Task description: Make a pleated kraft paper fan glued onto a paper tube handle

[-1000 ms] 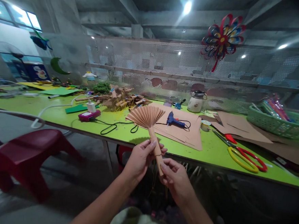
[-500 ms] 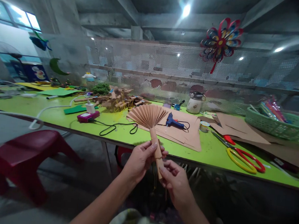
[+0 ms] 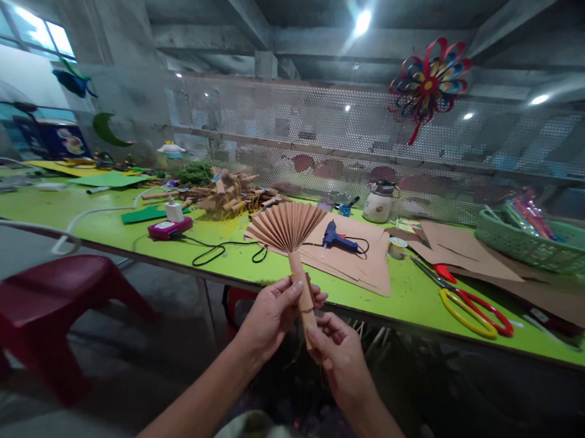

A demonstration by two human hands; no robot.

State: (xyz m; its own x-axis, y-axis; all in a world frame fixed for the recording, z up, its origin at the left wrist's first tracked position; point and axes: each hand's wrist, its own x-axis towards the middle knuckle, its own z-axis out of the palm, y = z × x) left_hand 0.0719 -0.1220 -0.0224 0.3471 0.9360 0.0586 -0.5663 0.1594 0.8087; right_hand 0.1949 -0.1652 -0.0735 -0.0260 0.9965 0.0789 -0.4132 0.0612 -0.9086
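Observation:
A pleated brown paper fan [image 3: 288, 225] is held up before the table's front edge, its folds spread at the top and its handle slanting down to the right. My left hand [image 3: 272, 311] grips the upper handle, thumb on the front and fingers behind. Lower down, my right hand [image 3: 338, 345] pinches the handle near its bottom end. Thin yellowish strands dangle below the handle. Behind the fan, a blue glue gun [image 3: 340, 238] lies on brown paper sheets [image 3: 369, 268].
Scissors [image 3: 471, 311] with red and yellow handles lie right on the green table [image 3: 239, 268]. Beyond them sits a green basket [image 3: 541, 244]. A purple power socket [image 3: 170, 228] and a pile of brown paper pieces [image 3: 229, 191] are left. A red stool [image 3: 47, 288] stands at left.
The view has shifted slightly. The fan and both hands moved a little left in the picture, and the fan's folds tilt slightly differently. Both hands keep their hold on the handle.

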